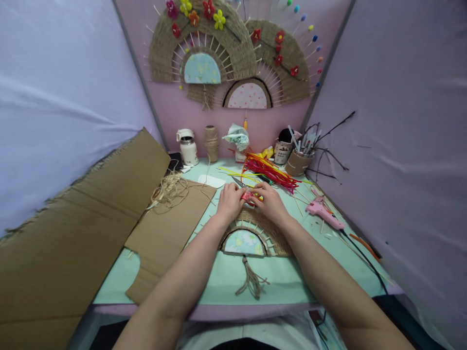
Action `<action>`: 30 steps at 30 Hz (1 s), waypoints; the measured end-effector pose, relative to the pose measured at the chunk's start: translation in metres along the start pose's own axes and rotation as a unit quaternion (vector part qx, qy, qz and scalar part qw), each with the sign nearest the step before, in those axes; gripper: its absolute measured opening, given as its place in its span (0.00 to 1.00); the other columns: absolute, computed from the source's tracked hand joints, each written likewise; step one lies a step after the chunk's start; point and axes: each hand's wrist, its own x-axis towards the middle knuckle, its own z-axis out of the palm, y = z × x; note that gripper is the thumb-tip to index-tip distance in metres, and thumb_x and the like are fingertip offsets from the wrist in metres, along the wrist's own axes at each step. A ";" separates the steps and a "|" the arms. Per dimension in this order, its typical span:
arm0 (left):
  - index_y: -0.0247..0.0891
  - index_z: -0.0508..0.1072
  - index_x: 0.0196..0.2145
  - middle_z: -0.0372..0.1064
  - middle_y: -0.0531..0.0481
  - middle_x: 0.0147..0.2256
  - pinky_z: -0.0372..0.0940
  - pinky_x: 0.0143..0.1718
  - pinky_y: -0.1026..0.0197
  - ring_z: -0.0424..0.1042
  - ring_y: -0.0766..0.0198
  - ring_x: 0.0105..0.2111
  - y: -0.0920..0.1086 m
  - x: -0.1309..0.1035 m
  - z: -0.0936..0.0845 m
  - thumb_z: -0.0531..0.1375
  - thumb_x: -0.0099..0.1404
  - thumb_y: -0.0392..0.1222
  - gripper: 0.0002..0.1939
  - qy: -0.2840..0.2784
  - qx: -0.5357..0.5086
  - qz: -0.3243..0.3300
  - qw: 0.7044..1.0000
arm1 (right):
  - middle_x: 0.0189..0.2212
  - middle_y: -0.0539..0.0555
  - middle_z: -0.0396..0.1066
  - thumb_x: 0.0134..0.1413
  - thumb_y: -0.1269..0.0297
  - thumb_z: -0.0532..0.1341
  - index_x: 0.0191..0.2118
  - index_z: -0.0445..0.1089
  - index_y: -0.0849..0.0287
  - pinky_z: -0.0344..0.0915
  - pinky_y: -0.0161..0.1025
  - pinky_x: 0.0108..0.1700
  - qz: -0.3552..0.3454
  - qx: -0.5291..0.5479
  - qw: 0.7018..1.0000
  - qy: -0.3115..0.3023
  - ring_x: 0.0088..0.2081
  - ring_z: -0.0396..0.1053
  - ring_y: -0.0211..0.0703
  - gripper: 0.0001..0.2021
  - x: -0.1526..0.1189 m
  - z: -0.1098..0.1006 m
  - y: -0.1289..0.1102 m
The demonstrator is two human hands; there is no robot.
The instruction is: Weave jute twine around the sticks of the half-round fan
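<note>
My left hand and my right hand meet over the middle of the table, fingers closed around a small pinkish-red piece. Its kind is too small to make out. Just behind the fingers lies a pointed metal blade, like that of scissors. Beneath my wrists is a twine-wrapped fan with a floral half-circle at its centre and short sticks radiating from it. A twine tassel hangs toward me from its lower edge.
Red, orange and yellow pipe cleaners lie behind my hands. A pink glue gun with its cord rests at right. Cardboard and loose twine occupy the left. A twine spool and brush pot stand behind.
</note>
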 end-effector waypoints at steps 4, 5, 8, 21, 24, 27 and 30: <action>0.44 0.72 0.49 0.62 0.44 0.40 0.56 0.44 0.55 0.58 0.55 0.44 0.001 0.000 0.000 0.54 0.65 0.47 0.16 -0.002 0.011 -0.001 1.000 | 0.37 0.56 0.67 0.55 0.64 0.61 0.38 0.76 0.55 0.65 0.43 0.43 -0.014 -0.013 1.000 -0.020 0.39 0.67 0.45 0.07 -0.001 0.002 0.006; 0.45 0.72 0.48 0.62 0.44 0.40 0.55 0.44 0.55 0.58 0.55 0.44 0.001 -0.001 0.001 0.53 0.65 0.48 0.16 -0.004 0.015 -0.001 1.000 | 0.37 0.56 0.67 0.55 0.64 0.61 0.38 0.75 0.55 0.65 0.43 0.43 -0.020 -0.019 0.999 -0.026 0.39 0.67 0.45 0.07 -0.001 0.002 0.007; 0.45 0.73 0.48 0.62 0.44 0.40 0.55 0.44 0.55 0.58 0.55 0.44 0.002 -0.001 0.003 0.53 0.65 0.48 0.16 -0.009 0.020 0.004 1.000 | 0.38 0.55 0.68 0.56 0.64 0.60 0.37 0.75 0.55 0.65 0.43 0.44 -0.029 -0.041 0.998 -0.035 0.39 0.67 0.45 0.07 -0.002 0.004 0.010; 0.45 0.74 0.46 0.62 0.45 0.40 0.56 0.43 0.56 0.58 0.55 0.43 0.003 0.002 0.002 0.54 0.65 0.47 0.15 0.004 0.030 -0.007 1.000 | 0.38 0.58 0.68 0.53 0.67 0.57 0.29 0.71 0.59 0.65 0.42 0.41 0.037 -0.049 0.988 0.141 0.40 0.67 0.46 0.06 0.003 -0.008 0.001; 0.44 0.72 0.48 0.62 0.43 0.40 0.57 0.43 0.56 0.59 0.55 0.43 -0.003 0.006 0.006 0.55 0.64 0.44 0.16 0.002 0.037 -0.037 0.999 | 0.34 0.56 0.69 0.50 0.64 0.59 0.28 0.71 0.60 0.65 0.39 0.35 0.133 0.081 0.965 0.212 0.36 0.67 0.43 0.06 0.008 -0.015 0.004; 0.40 0.70 0.50 0.62 0.41 0.41 0.59 0.44 0.55 0.59 0.54 0.45 -0.010 0.013 0.011 0.54 0.63 0.36 0.18 -0.009 0.025 -0.066 0.997 | 0.26 0.52 0.69 0.44 0.57 0.64 0.31 0.73 0.60 0.62 0.36 0.27 0.274 0.283 0.900 0.185 0.27 0.64 0.38 0.11 0.012 -0.016 0.008; 0.37 0.71 0.49 0.64 0.40 0.41 0.59 0.46 0.54 0.61 0.54 0.45 -0.012 0.016 0.013 0.52 0.61 0.30 0.18 -0.020 0.007 -0.075 0.997 | 0.23 0.48 0.67 0.36 0.56 0.69 0.31 0.73 0.59 0.58 0.32 0.22 0.341 0.431 0.826 0.126 0.23 0.61 0.34 0.15 0.014 -0.015 0.009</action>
